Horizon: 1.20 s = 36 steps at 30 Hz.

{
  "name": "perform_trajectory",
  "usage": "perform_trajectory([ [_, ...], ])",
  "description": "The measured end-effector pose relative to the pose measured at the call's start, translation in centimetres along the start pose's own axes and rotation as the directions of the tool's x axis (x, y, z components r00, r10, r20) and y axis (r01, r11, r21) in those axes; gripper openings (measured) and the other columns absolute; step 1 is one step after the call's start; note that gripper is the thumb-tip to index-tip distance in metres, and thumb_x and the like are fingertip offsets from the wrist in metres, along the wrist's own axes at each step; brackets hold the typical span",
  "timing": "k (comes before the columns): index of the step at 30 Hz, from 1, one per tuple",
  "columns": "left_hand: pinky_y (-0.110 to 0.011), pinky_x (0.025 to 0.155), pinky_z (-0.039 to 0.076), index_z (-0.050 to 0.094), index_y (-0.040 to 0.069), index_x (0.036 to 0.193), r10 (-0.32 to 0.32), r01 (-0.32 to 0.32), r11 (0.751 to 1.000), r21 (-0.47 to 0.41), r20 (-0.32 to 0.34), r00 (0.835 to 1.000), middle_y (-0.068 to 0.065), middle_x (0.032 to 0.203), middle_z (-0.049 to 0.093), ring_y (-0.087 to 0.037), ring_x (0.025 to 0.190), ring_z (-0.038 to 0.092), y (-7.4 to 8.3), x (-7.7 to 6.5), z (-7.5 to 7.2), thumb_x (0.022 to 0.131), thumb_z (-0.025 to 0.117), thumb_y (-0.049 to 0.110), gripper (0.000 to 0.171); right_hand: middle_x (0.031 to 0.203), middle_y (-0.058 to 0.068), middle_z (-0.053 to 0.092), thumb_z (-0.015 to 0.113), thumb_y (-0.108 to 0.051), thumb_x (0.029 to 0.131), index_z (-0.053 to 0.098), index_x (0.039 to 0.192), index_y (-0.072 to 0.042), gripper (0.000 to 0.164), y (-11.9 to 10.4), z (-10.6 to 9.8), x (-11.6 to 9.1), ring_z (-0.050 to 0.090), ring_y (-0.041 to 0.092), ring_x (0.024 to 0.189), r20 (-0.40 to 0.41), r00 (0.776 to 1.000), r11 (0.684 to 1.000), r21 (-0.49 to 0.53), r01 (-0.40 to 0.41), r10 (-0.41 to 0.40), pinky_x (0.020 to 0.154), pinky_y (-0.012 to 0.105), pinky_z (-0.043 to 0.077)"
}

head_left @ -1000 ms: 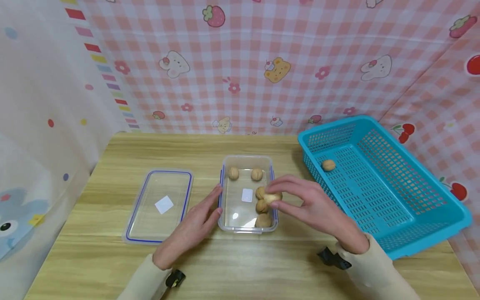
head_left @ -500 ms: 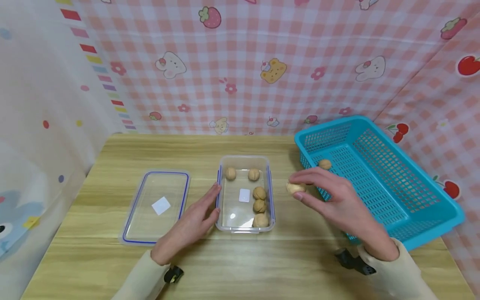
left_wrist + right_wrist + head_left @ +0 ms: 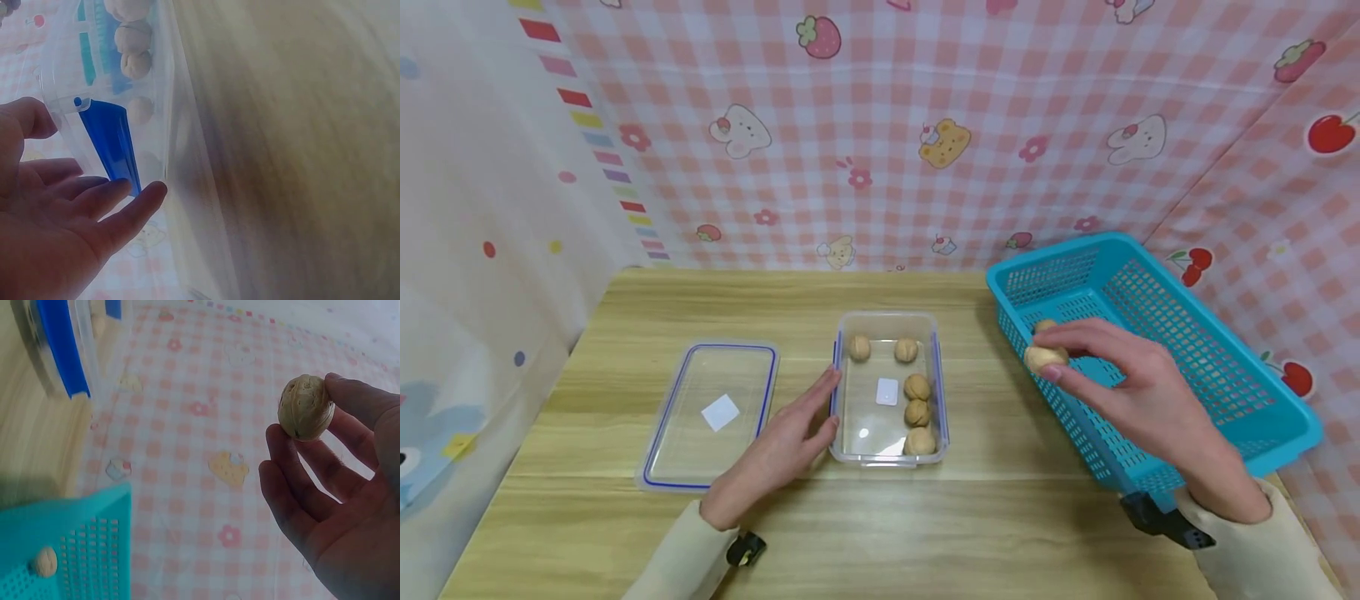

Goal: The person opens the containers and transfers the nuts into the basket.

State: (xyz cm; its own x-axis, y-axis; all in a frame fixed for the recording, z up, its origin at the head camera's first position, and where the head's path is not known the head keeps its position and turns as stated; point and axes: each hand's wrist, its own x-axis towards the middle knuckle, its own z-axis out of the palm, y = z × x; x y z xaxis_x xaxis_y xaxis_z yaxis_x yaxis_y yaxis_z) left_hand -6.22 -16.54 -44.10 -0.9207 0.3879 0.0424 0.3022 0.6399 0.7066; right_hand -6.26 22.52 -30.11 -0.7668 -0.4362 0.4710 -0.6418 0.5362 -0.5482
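Note:
My right hand point(image 3: 1138, 387) pinches a walnut point(image 3: 1045, 359) between thumb and fingers, above the left rim of the blue basket point(image 3: 1232, 321). The right wrist view shows that same walnut point(image 3: 306, 407) held up at the fingertips. Inside the basket lies another walnut point(image 3: 1043, 326), partly covered by the hand in the head view. My left hand point(image 3: 782, 442) rests its extended fingers against the left side of a clear plastic container point(image 3: 887, 458). Several walnuts sit in this container, including one walnut point(image 3: 919, 442) in its near right corner, around a white label point(image 3: 887, 392).
A clear lid point(image 3: 707, 475) with a blue seal lies flat on the wooden table point(image 3: 850, 533), left of the container. Behind the table hangs a pink checked cloth point(image 3: 880, 125). The basket stands at the table's right side.
My right hand has lifted a walnut out of the container's right side and carried it rightward to the basket's edge. My left hand has stayed at the container.

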Motion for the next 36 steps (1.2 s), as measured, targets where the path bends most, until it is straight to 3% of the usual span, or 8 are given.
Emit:
perform_trajectory([
  [4, -0.051, 0.121, 0.029, 0.032, 0.001, 0.16, 0.002, -0.002, 1.0, 0.011, 0.001, 1.0, -0.019, 0.166, 0.027, -0.037, 0.15, 0.033, 0.0, 0.0, -0.1, 0.103, 0.059, 0.012, 0.064, 0.122, 0.001, 0.072, 0.08, 0.016, 0.078, 0.074, 0.125, -0.011, 0.054, 0.8, -0.9, 0.1, 0.067, 0.005, 0.107, 0.005, 1.0, 1.0, 0.021, -0.009, 0.009, 0.09, 0.013, 0.053],
  [13, -0.051, 0.121, 0.028, 0.033, 0.0, 0.159, 0.013, -0.013, 1.0, 0.011, -0.002, 1.0, -0.017, 0.167, 0.027, -0.037, 0.15, 0.033, -0.1, -0.1, -0.1, 0.103, 0.06, 0.011, 0.063, 0.112, -0.003, 0.071, 0.081, 0.016, 0.077, 0.075, 0.121, -0.009, 0.051, 3.1, -2.2, 0.4, 0.065, 0.0, 0.101, -0.025, 1.0, 0.999, -0.042, 0.001, -0.002, 0.087, 0.008, 0.052],
  [21, -0.049, 0.121, 0.028, 0.034, 0.002, 0.159, 0.0, 0.0, 1.0, 0.012, 0.001, 1.0, -0.015, 0.167, 0.027, -0.034, 0.15, 0.032, -0.2, 0.0, -0.1, 0.103, 0.06, 0.013, 0.063, 0.113, -0.006, 0.07, 0.078, 0.006, 0.087, 0.075, 0.125, -0.013, 0.043, 4.8, -2.9, 0.5, 0.063, -0.002, 0.099, -0.014, 0.99, 0.985, -0.102, -0.14, 0.139, 0.084, 0.005, 0.049],
  [29, -0.051, 0.12, 0.029, 0.035, 0.0, 0.158, 0.024, -0.024, 1.0, 0.01, -0.008, 1.0, -0.016, 0.166, 0.028, -0.037, 0.149, 0.034, -0.2, -0.1, -0.1, 0.103, 0.06, 0.012, 0.062, 0.112, -0.004, 0.069, 0.075, -0.016, 0.096, 0.074, 0.127, -0.022, 0.031, 7.0, -3.1, 0.7, 0.059, -0.006, 0.1, 0.032, 0.944, 0.939, -0.121, -0.323, 0.329, 0.082, 0.002, 0.044],
  [36, -0.051, 0.121, 0.03, 0.035, 0.002, 0.158, 0.022, -0.022, 1.0, 0.021, -0.012, 1.0, -0.016, 0.166, 0.028, -0.038, 0.148, 0.035, -0.2, 0.0, 0.0, 0.102, 0.062, 0.014, 0.063, 0.112, 0.0, 0.068, 0.074, -0.025, 0.098, 0.074, 0.127, -0.016, 0.03, 9.4, -3.1, 0.9, 0.056, -0.005, 0.099, 0.064, 0.921, 0.917, -0.141, -0.372, 0.383, 0.083, 0.0, 0.041],
])
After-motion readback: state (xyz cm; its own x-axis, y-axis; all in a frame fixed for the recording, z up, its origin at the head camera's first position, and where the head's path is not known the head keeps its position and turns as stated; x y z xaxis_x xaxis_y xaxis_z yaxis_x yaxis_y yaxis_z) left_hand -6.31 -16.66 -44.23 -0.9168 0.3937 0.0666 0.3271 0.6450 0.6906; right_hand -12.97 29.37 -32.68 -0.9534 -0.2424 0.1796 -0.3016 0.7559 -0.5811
